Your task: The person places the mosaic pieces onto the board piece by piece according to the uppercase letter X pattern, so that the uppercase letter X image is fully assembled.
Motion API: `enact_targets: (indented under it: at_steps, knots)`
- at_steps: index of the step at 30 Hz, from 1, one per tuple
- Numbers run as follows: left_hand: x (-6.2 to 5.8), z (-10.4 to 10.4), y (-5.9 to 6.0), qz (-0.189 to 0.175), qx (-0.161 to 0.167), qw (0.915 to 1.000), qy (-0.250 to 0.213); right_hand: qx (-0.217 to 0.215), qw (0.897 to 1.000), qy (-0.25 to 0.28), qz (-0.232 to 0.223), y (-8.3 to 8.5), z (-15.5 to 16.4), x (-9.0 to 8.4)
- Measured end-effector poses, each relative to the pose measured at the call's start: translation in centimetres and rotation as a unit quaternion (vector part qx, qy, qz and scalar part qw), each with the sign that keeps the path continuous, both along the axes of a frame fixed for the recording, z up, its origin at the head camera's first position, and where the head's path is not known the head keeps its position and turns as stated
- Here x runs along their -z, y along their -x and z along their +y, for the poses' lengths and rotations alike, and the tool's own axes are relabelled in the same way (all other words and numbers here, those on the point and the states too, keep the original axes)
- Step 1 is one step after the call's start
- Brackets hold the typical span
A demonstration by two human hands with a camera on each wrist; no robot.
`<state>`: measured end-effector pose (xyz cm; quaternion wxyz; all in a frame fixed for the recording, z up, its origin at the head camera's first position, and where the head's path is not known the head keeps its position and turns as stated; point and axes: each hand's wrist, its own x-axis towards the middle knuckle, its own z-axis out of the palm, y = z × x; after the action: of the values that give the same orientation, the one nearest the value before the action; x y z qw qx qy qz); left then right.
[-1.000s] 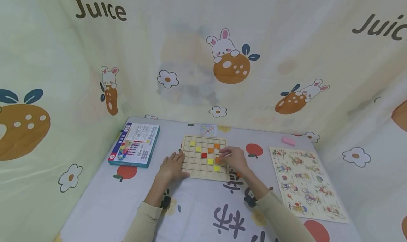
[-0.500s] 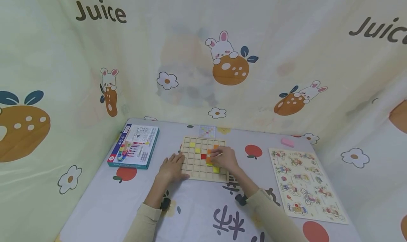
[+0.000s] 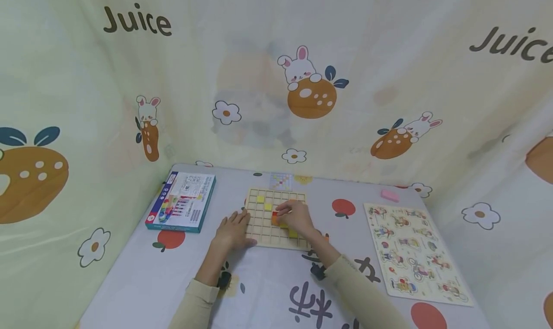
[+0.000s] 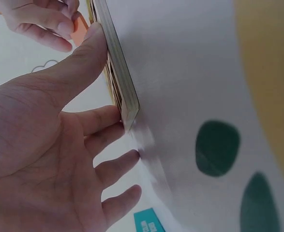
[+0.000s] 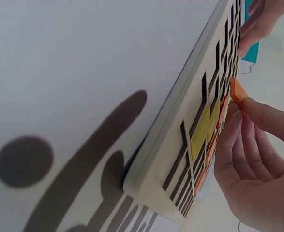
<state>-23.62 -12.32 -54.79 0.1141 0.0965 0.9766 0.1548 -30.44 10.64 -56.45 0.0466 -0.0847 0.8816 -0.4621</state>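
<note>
A wooden grid board (image 3: 259,223) lies on the table with yellow tiles (image 3: 268,206) and a red one in its cells. My left hand (image 3: 234,227) rests flat at the board's left edge, the thumb pressing against the edge (image 4: 117,82). My right hand (image 3: 285,214) hovers over the middle of the board and pinches an orange tile (image 3: 274,219) at its fingertips. In the right wrist view the orange tile (image 5: 238,92) stands tilted just above the grid (image 5: 180,145), beside the yellow tiles (image 5: 202,135). Cells under the right hand are hidden.
A blue game box (image 3: 181,208) lies left of the board. A small pattern card (image 3: 281,181) sits behind it. A pink eraser (image 3: 390,195) and a picture puzzle board (image 3: 410,252) lie to the right. Printed curtains wall in the table.
My right hand has carried the orange tile leftward across the board, from the right columns toward the middle. The left hand has stayed at the board's left edge.
</note>
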Motion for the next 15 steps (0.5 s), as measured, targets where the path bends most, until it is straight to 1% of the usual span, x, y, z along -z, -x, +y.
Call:
enact_targets:
  at_steps: [4, 8, 15]
  knots:
    - [-0.1, 0.0, -0.2, 0.0, 0.0, 1.0, 0.001, -0.007, 1.0, 0.008, -0.009, -0.1, -0.7, 0.1]
    - [0.0, 0.0, -0.2, 0.005, -0.001, 1.0, 0.006, -0.008, 1.0, 0.0, -0.012, -0.2, -1.4, 0.2]
    - [0.0, 0.1, -0.1, 0.005, -0.001, 1.0, 0.006, -0.025, 0.999, -0.031, 0.022, 0.0, -2.1, 0.5]
